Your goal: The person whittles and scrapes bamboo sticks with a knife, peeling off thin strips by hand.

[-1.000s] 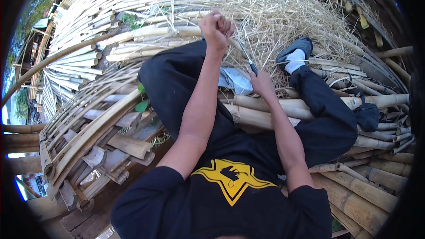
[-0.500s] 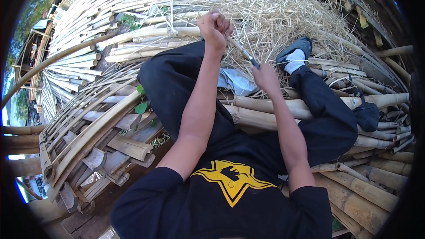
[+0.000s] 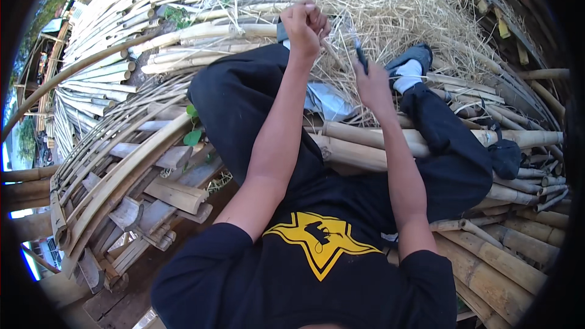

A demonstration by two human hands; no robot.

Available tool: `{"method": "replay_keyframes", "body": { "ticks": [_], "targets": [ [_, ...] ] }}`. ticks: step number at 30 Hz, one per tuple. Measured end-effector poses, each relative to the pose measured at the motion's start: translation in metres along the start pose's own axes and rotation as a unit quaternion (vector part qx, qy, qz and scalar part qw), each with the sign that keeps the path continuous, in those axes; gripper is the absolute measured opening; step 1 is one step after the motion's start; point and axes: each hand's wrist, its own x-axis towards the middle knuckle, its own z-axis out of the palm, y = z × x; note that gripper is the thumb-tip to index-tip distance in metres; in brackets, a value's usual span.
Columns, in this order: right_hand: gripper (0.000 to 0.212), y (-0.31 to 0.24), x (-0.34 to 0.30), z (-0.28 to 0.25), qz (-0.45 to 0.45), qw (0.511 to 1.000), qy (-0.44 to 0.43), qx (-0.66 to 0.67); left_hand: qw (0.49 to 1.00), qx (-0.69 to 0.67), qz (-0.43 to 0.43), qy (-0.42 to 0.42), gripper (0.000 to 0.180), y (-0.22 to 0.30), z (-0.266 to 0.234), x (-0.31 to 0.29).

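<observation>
My left hand is held out in front of me, clenched on a thin pale bamboo strip that slants down toward my right hand. My right hand grips a dark-handled knife, blade pointing up beside the strip. Both hands hover over my black-trousered legs, in front of a heap of fine bamboo shavings. How the blade meets the strip is too small to tell.
I sit on thick bamboo poles lying crosswise. Bundles of long split bamboo fan out at upper left, and short cut pieces pile at left. A dark shoe with a white sock rests by the shavings.
My right hand with the knife has moved up and away from me, along the strip toward the shavings. My left hand has risen slightly, still clenched.
</observation>
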Motion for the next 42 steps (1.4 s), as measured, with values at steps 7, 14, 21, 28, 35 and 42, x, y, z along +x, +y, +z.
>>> {"method": "replay_keyframes", "body": {
  "ticks": [7, 14, 21, 28, 35, 42],
  "targets": [
    [0.039, 0.021, -0.018, 0.024, -0.058, 0.992, 0.054, 0.095, 0.999, 0.041, -0.016, -0.006, 0.029, 0.0, 0.008, 0.003],
    [0.038, -0.015, 0.008, -0.014, 0.036, 0.999, -0.003, 0.015, 1.0, 0.007, -0.009, 0.0, 0.029, 0.001, 0.004, 0.001],
    [0.03, -0.01, -0.024, 0.0, -0.19, 0.966, 0.099, 0.147, 0.999, 0.033, -0.016, -0.028, 0.029, 0.001, 0.002, 0.001],
    [0.043, -0.004, 0.004, -0.016, 0.071, 0.995, -0.071, 0.0, 1.0, 0.017, -0.022, -0.004, 0.028, 0.002, -0.001, 0.0],
    [0.033, 0.002, -0.016, 0.005, -0.078, 0.988, 0.066, 0.116, 0.997, 0.077, -0.018, -0.007, 0.028, 0.003, 0.008, 0.002],
    [0.043, 0.033, 0.013, -0.006, 0.044, 0.999, 0.011, -0.016, 0.997, 0.069, -0.029, 0.005, 0.029, 0.005, 0.003, 0.0]
  ]
}}
